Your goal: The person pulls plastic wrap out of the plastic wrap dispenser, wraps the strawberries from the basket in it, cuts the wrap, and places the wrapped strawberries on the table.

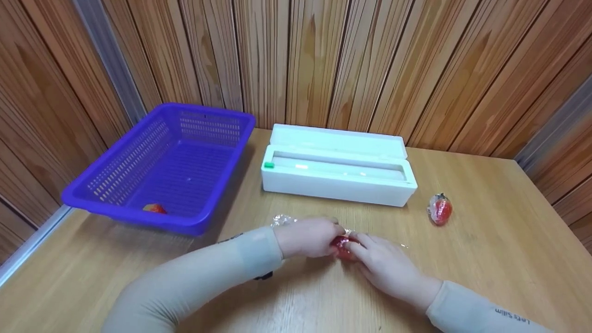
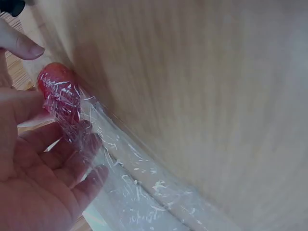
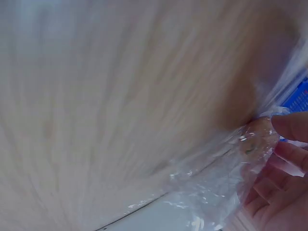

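A red fruit (image 1: 343, 249) lies between my hands on the wooden table, partly covered by clear cling film (image 2: 139, 185). My left hand (image 1: 311, 237) holds its left side; in the left wrist view several fingers lie under the film beside the fruit. My right hand (image 1: 387, 264) grips the fruit from the right, and the right wrist view has the thumb and fingertips around its orange end. The film spreads across the table beyond the fruit in both wrist views. Its far edges show as crumpled glints past my left hand in the head view.
A white film dispenser box (image 1: 337, 187) with its lid raised stands behind my hands. On the right lies a wrapped strawberry (image 1: 440, 210). A purple basket (image 1: 231, 185) on the left contains a red and yellow fruit (image 1: 155, 208). Wood-panelled walls (image 1: 314, 60) close off the back.
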Tool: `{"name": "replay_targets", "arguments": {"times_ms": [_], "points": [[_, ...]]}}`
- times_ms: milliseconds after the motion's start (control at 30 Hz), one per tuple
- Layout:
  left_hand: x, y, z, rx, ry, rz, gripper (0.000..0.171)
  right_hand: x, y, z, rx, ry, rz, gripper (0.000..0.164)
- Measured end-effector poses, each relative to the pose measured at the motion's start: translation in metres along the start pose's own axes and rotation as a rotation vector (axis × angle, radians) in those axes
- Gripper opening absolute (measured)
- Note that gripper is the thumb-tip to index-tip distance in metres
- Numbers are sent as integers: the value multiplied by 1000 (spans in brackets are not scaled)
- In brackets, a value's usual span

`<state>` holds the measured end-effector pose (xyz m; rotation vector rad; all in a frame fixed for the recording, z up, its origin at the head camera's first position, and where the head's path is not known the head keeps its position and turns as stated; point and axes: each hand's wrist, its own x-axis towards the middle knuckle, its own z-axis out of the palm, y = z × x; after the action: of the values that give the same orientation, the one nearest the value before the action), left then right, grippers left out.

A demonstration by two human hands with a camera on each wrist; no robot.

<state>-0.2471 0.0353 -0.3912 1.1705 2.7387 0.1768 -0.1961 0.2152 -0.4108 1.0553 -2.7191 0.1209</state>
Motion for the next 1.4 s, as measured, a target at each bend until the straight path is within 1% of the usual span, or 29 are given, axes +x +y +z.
{"name": "replay_targets", "arguments": {"times_ms": [133,233,300,367,433,500,567,667,733,800,833,900,967,1067,1133,1200,1300,1333,1400], "points": [[-2,-2,3,23,15,-29,32,3,-3,-4,-2,-6,41,46],[0,-3,5,17,7,-63,32,6,-9,-5,-33,19,26,43],[1,-3,6,22,6,-76,33,8,-11,-3,-75,42,11,40],[2,-3,6,52,19,-68,32,11,-11,-1,-116,60,13,38],[3,-4,6,78,32,-56,31,14,-9,2,-131,62,36,40],[3,-5,7,87,37,-57,32,17,-6,3,-122,48,65,40],[3,-5,7,78,37,-63,33,20,-3,3,-93,31,97,39],[4,-7,8,58,44,-80,36,25,3,3,-38,22,132,32],[4,-8,8,36,44,-106,35,28,6,3,30,7,175,27],[4,-10,8,22,57,-125,33,31,10,2,134,-35,249,24],[4,-11,8,14,65,-134,32,33,11,1,190,-64,300,24],[3,-13,6,-16,70,-170,32,34,15,-1,298,-107,399,26],[3,-15,4,-43,85,-194,33,34,19,-6,387,-126,470,30],[2,-17,0,-119,105,-235,39,31,24,-14,485,-99,520,35],[1,-18,-3,-187,146,-241,42,30,25,-21,537,-56,521,37],[0,-18,-7,-256,205,-222,39,29,24,-29,563,-7,521,39],[-1,-17,-11,-348,302,-185,22,28,21,-39,563,65,504,40],[-1,-17,-13,-361,337,-173,16,28,20,-41,552,88,493,40],[-1,-14,-15,-365,394,-156,10,27,17,-44,518,129,466,41]]}}
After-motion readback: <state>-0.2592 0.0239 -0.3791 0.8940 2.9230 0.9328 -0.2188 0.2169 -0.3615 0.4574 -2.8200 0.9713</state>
